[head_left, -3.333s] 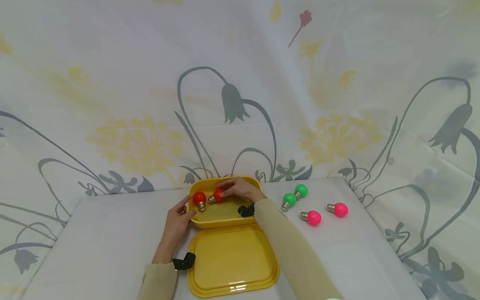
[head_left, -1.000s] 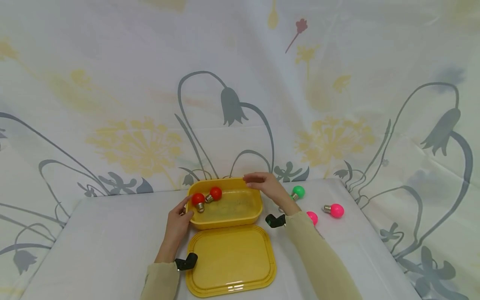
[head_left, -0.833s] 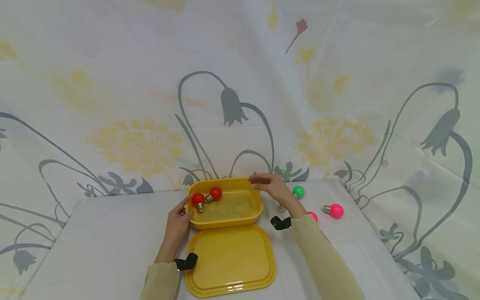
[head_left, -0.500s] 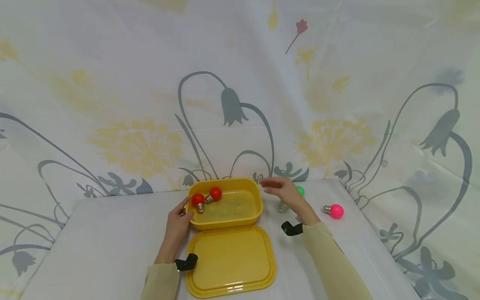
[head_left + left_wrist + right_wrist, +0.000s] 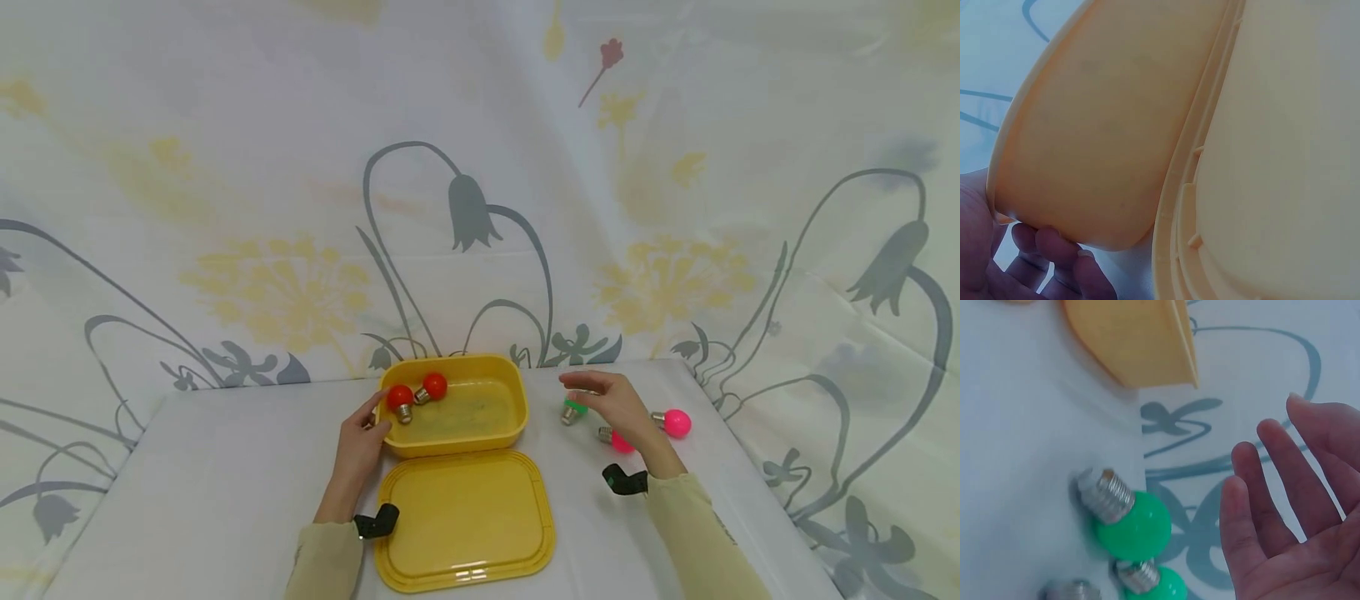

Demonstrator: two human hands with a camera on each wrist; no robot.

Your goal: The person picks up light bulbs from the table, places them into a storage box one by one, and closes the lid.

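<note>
My left hand (image 5: 357,446) grips the left end of a yellow plastic box (image 5: 450,442); in the left wrist view its fingers (image 5: 1057,247) curl against the box's underside. Inside the box lie two red light bulbs, one red bulb (image 5: 401,397) near my thumb and another red bulb (image 5: 435,385) behind it. My right hand (image 5: 618,408) hovers over the bulbs at the right, fingers loosely extended and holding nothing. Beneath it, a green bulb (image 5: 1138,528) and a second green bulb (image 5: 1169,586) appear in the right wrist view; the head view partly hides them.
Flat on the table (image 5: 225,475), in front of the box, lies a yellow lid (image 5: 465,517). Two pink bulbs rest at the right: one pink bulb (image 5: 622,442) beside my right wrist, another pink bulb (image 5: 677,423) farther right. A flower-printed cloth (image 5: 480,275) hangs behind.
My right hand let go of the second red bulb in the box, then moved right, past the rim, to above the green bulbs. The left hand has stayed at the box.
</note>
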